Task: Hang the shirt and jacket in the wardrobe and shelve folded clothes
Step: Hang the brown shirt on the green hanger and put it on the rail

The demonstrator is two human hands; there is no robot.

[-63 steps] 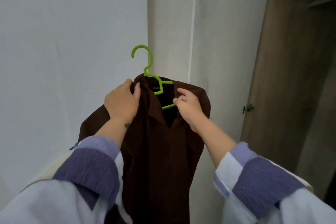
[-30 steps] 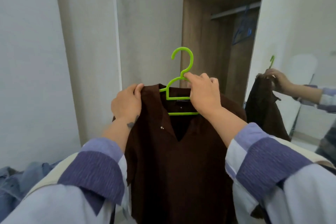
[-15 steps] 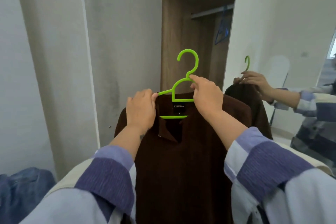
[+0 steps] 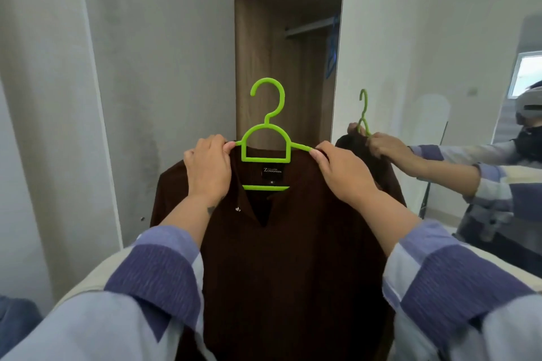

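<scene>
Open wardrobe (image 4: 264, 53) behind, brown shirt (image 4: 281, 243) on green hanger (image 4: 265, 141), gripped between left hand (image 4: 208, 167) and right hand (image 4: 343, 170)

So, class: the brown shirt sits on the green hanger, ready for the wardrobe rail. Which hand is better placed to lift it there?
Probably the right hand: it grips the green hanger on the side nearer the wardrobe rail, up and right.

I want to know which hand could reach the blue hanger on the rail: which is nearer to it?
Right. The right hand grips the shirt shoulder just below the blue hanger; the left hand grips the other shoulder, farther left.
</scene>
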